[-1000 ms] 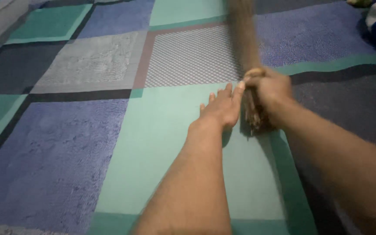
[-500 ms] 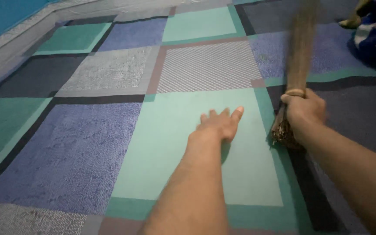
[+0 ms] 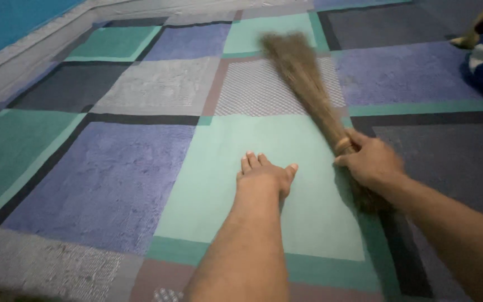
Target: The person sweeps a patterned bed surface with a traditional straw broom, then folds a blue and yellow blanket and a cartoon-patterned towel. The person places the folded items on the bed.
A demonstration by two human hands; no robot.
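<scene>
Both hands are low over the patchwork mat (image 3: 113, 184): the left hand (image 3: 264, 176) lies open and flat on a pale green panel, and the right hand (image 3: 371, 162) is closed round the bound neck of a grass broom (image 3: 308, 78). Its bristles rest spread across the checked grey square ahead; no dust pile shows, so how much is swept cannot be judged.

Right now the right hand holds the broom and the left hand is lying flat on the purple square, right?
Not quite. In the head view the left hand lies flat on the light green square, not the purple one beside it. The right hand does hold the broom.
</scene>
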